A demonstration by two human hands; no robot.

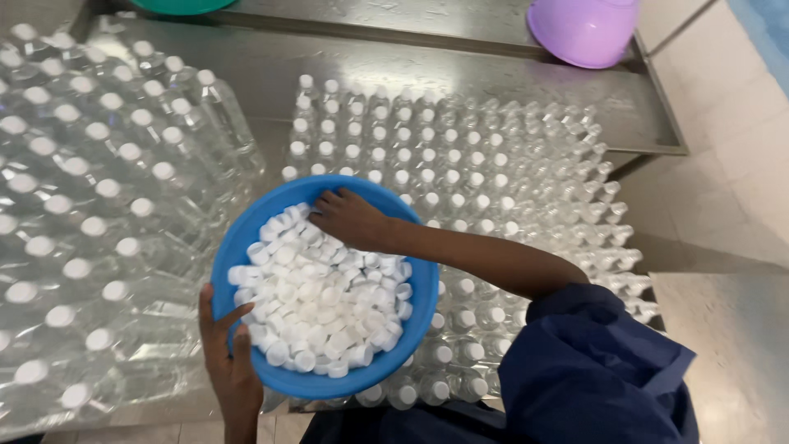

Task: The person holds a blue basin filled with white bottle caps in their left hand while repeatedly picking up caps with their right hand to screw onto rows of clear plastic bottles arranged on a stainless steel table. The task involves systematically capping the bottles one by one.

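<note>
The left hand (230, 362) grips the near rim of a round blue plastic bowl (246, 238) heaped with white plastic caps (329, 304). The right hand (349, 218) reaches into the bowl's far side, fingers curled among the caps. Clear plastic bottles (493, 164) stand packed beneath and beyond the bowl.

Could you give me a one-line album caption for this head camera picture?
Left hand steadies a round blue plastic bowl of white plastic caps while the right hand reaches in, above rows of clear plastic bottles.

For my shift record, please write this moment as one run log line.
left hand: grips rim of blue bowl | right hand: in the white caps | under bowl: clear bottles, some capped, some open
</note>
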